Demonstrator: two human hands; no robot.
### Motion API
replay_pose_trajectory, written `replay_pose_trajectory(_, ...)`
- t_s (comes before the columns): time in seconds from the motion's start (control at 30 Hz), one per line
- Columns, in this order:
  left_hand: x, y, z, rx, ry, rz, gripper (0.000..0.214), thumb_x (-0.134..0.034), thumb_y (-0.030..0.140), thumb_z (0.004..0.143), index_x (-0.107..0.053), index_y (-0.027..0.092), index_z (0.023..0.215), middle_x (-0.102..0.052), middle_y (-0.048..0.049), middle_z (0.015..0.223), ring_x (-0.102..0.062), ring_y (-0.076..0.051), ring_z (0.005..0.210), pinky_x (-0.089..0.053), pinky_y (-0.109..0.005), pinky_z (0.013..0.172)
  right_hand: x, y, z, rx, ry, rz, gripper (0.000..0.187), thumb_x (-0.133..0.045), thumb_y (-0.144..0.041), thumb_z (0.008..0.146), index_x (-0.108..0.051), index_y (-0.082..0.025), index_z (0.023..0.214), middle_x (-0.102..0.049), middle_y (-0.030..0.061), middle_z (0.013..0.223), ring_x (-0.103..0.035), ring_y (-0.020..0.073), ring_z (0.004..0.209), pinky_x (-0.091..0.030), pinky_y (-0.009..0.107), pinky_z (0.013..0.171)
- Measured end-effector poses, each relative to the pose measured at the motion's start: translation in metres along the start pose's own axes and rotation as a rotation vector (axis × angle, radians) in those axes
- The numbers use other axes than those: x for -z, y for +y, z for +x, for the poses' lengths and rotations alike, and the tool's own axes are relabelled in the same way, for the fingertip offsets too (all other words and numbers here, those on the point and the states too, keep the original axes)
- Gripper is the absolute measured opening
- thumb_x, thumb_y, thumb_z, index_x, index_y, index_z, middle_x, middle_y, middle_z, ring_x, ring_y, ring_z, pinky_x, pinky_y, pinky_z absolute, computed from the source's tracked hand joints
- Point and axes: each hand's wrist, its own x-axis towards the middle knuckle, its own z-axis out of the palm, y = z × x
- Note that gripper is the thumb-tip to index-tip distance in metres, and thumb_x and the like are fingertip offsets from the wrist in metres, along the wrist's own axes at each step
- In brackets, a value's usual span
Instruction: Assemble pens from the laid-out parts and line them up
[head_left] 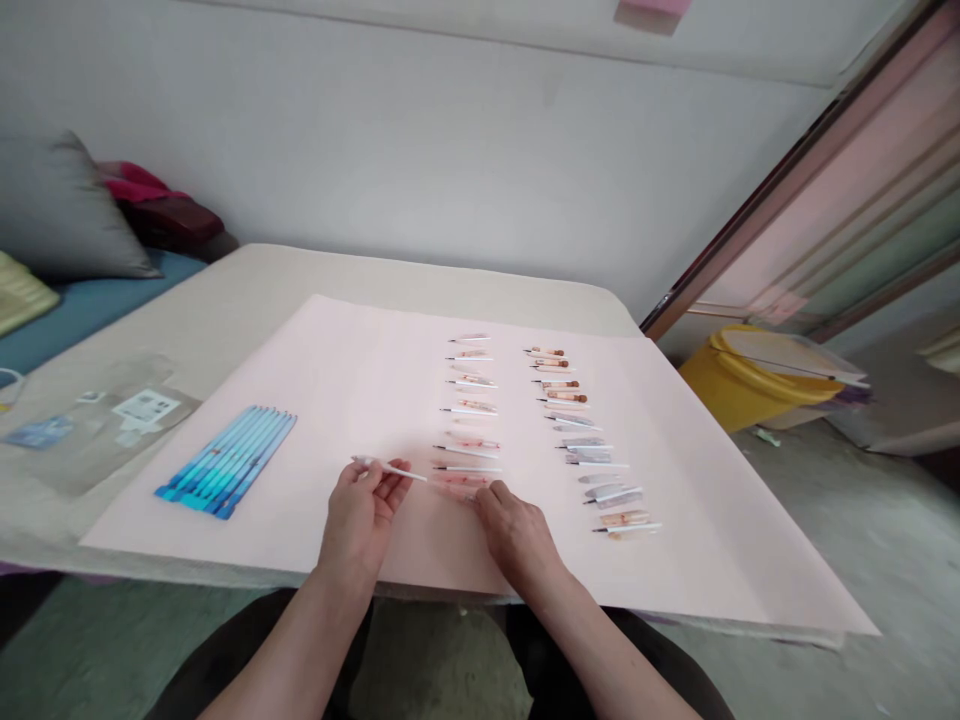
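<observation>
Behind the worktop (pixel 420 288) rises a pale wall (pixel 375 150), with a pink patch (pixel 658 5) high up (cut off by the view's top edge). Left of the worktop, a grey cushion (pixel 67 220) rests on a blue seat (pixel 90 303). Right of it are a brown frame (pixel 780 168), a yellow tub (pixel 716 385) and grey floor (pixel 832 530). The light is soft.

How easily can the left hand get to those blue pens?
Probably yes, easily: only pink paper seems to lie between the left hand and the blue pens, though its fingers hold a thin white stick.
</observation>
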Motion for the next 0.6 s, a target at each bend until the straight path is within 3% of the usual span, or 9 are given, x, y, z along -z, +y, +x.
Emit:
replay_pose_trajectory(0.13,0.0016,-0.0048,0.0013,-0.046,0.030,0.031,0.012,-0.054,0.007,0.076,-0.048,0.017,0.076,-0.063,-0.0040,0.073,-0.066,-0.018,0.076,-0.053,-0.034,0.074,-0.0015,-0.0006,-0.0009,0.009,0.028,0.046,0.014,-0.042,-0.012,0.087,-0.054,-0.019,0.084,-0.056,0.0022,0.085,-0.053,0.0130,0.064,-0.022,0.028,0.050)
replay_pose_trajectory(0.6,-0.0030,-0.0107,0.0017,-0.007,0.020,0.062,0.013,-0.055,0.008,0.076,-0.047,0.018,0.078,-0.063,-0.0034,0.073,-0.066,-0.016,0.076,-0.053,-0.033,0.073,-0.0009,-0.0025,-0.0027,0.029,0.112,0.172,0.014,-0.044,-0.011,0.085,-0.054,-0.020,0.087,-0.056,0.0013,0.085,-0.053,0.0127,0.065,-0.026,0.025,0.052)
